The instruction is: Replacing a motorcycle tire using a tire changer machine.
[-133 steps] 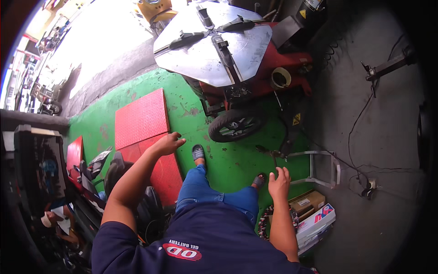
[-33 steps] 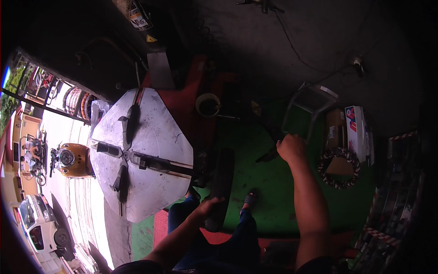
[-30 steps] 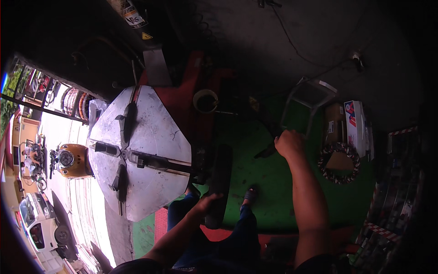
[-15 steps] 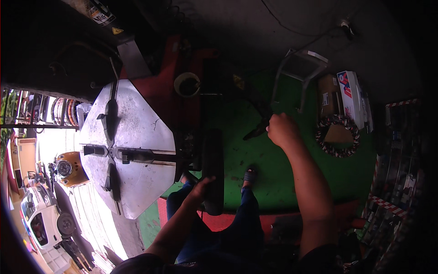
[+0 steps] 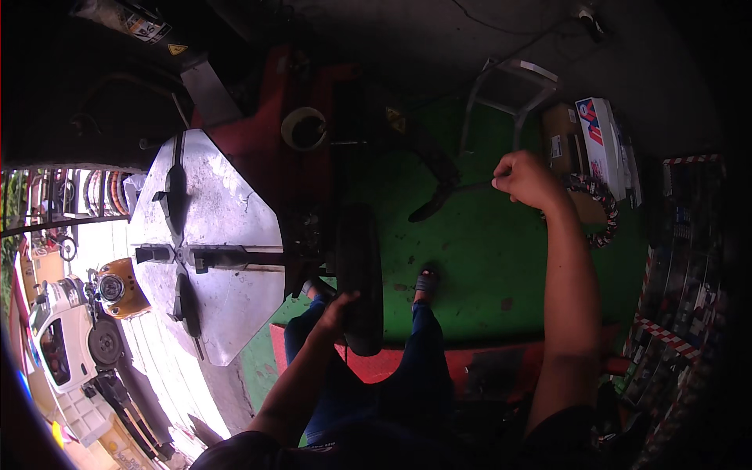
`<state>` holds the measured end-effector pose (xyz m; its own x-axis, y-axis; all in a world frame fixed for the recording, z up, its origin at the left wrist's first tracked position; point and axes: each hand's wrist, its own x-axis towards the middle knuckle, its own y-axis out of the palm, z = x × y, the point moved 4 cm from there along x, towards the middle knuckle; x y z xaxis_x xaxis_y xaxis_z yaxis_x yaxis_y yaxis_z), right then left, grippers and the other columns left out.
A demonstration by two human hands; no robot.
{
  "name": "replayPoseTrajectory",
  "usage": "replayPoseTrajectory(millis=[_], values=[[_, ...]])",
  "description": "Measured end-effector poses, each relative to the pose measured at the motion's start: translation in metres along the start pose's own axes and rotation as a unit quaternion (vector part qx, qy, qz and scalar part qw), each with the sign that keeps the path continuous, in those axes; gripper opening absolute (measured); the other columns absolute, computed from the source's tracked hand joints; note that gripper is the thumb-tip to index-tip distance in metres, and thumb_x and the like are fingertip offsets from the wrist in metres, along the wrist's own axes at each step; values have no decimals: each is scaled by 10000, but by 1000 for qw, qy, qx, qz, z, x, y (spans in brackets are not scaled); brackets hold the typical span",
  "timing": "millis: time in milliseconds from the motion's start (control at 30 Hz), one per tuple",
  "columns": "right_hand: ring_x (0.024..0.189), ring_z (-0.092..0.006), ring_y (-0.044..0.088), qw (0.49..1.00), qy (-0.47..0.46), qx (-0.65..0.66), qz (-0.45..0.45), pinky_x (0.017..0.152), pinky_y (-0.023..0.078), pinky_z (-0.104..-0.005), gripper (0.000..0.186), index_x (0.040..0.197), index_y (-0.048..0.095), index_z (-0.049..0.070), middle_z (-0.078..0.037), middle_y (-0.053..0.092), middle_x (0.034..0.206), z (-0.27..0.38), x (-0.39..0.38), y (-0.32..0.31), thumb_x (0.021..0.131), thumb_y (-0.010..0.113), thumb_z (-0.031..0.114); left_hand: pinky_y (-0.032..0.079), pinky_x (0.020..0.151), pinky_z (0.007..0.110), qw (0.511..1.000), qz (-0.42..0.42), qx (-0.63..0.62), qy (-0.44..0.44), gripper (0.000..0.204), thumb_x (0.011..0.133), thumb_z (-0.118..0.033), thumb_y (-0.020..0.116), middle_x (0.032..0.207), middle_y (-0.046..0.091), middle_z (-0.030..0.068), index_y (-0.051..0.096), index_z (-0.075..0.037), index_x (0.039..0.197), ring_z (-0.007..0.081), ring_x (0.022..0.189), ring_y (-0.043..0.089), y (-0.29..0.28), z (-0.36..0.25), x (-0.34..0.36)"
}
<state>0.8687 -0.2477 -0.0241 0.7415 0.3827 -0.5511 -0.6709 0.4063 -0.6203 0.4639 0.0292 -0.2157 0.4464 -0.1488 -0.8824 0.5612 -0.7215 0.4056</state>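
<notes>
A black tyre [image 5: 359,274] stands upright in front of my legs, against the side of a red tyre changer [image 5: 258,145]. My left hand [image 5: 339,312] is closed on the tyre's near left edge, its fingertips partly hidden. To the right, a dark bead breaker arm [image 5: 440,176] with a curved blade reaches out over the green floor. My raised right hand [image 5: 526,178] is curled closed at the end of a thin bar that runs from this arm. The machine's silver turntable [image 5: 235,204] with black clamp jaws lies left of the tyre, holding no wheel.
A pale metal frame [image 5: 517,86] stands at the back right, beside a brown carton [image 5: 560,133] and a white box [image 5: 599,141]. A patterned ring-shaped cover [image 5: 607,211] sits before them. Shelving [image 5: 681,258] lines the right. Outside at left are a yellow scooter [image 5: 121,288] and white vehicle [image 5: 66,337].
My right hand has moved right and a little farther away, baring the thin bar between it and the arm. My left hand stays on the tyre. The whole view has shifted slightly.
</notes>
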Motion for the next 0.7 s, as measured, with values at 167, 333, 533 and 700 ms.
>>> replayPoseTrajectory(millis=[167,333,533,700], values=[[606,-119,664,983,-36,180,-28,540,504,-253,265,1067,649,-41,-56,673,785,-44,14,-22,854,715,102,521,961,409,999,15,-24,23,634,882,-394,686,1173,656,150,531,33,1323,267,1062,652,5,0,-7],[763,-119,681,859,-18,419,-295,661,509,-257,307,1050,686,-2,-58,695,869,-112,33,3,919,730,272,485,1025,409,998,29,-36,50,686,860,-369,709,1219,633,151,498,35,1373,278,1135,622,8,1,-13],[786,-201,623,787,7,558,-261,828,462,-354,444,820,636,80,-75,711,895,-127,108,101,980,593,492,450,1071,413,999,12,-36,29,766,833,-365,726,1305,592,155,452,40,1422,289,1213,580,-4,11,-13],[536,-149,410,692,-19,682,-235,613,402,-327,468,654,400,145,2,389,577,-115,130,134,970,613,417,438,1088,415,998,10,-42,39,802,827,-365,727,1325,582,156,422,43,1445,297,1229,571,-9,13,-13]])
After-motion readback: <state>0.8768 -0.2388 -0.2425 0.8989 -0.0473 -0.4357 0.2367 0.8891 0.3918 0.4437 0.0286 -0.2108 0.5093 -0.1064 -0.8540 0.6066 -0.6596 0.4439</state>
